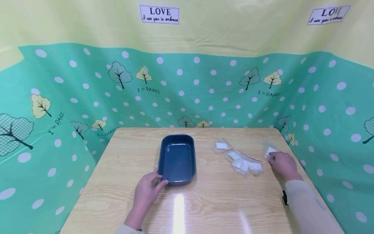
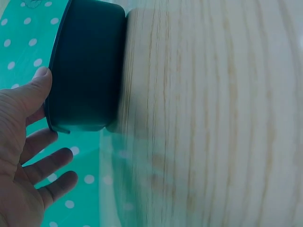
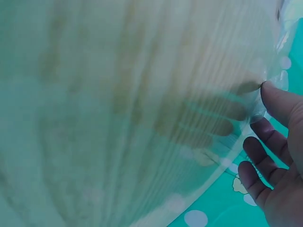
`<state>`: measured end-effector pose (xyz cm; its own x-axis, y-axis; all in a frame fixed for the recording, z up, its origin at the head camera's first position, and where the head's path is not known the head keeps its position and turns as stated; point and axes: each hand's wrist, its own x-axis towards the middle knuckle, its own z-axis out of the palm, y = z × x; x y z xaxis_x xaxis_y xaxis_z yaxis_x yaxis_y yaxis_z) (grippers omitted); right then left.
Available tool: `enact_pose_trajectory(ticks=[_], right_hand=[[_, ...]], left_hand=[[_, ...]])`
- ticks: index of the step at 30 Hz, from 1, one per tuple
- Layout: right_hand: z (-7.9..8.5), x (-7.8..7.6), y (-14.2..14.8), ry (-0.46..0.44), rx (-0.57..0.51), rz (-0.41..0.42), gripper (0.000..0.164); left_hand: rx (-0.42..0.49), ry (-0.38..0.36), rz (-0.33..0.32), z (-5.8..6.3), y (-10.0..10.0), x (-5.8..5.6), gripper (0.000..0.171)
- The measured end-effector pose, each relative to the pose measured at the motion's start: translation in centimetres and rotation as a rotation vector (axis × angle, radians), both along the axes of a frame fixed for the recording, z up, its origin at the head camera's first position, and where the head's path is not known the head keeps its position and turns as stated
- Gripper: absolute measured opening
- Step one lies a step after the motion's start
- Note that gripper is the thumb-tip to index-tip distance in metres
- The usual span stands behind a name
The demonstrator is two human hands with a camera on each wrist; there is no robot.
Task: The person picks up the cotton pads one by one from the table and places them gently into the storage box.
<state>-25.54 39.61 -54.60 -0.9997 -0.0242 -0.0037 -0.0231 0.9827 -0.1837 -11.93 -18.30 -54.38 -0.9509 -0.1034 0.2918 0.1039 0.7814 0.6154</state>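
A dark blue rectangular dish [image 1: 177, 162] sits upright on the wooden table. My left hand [image 1: 146, 191] holds its near left corner, thumb and index finger at the rim. In the left wrist view the thumb [image 2: 40, 85] meets the rim of the dish [image 2: 87, 66], while the other fingers are spread apart. At the right, my right hand [image 1: 283, 164] pinches a small clear plastic bag [image 1: 270, 151] with a white piece inside. The right wrist view shows only part of that bag [image 3: 279, 80] by the thumb; the rest is out of frame.
Several similar clear zip bags [image 1: 241, 164] with white pieces and red seal strips lie overlapping between the dish and my right hand. One bag [image 1: 221, 146] lies at the back of that group. Patterned green cloth [image 1: 187, 91] surrounds the table [image 1: 216, 204] at the back and sides.
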Motion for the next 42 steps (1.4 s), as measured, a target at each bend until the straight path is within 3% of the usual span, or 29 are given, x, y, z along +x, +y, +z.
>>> enact_pose_trajectory(ticks=[9, 17, 21, 42], right_hand=[[-0.6, 0.7, 0.0, 0.014, -0.049, -0.021, 0.036], [-0.5, 0.9, -0.1, -0.053, -0.150, -0.128, 0.045], [-0.2, 1.1, -0.2, -0.043, -0.188, -0.139, 0.047], [1.5, 2.4, -1.3, 0.029, -0.540, -0.259, 0.059]], left_hand=[[-0.004, 0.001, -0.007, -0.1, 0.0, 0.3, 0.035], [-0.008, 0.031, -0.019, -0.4, -0.1, 0.0, 0.036], [-0.008, 0.032, -0.020, -0.3, -0.2, -0.1, 0.035], [0.024, -0.028, 0.002, -0.3, -0.1, 0.2, 0.037]])
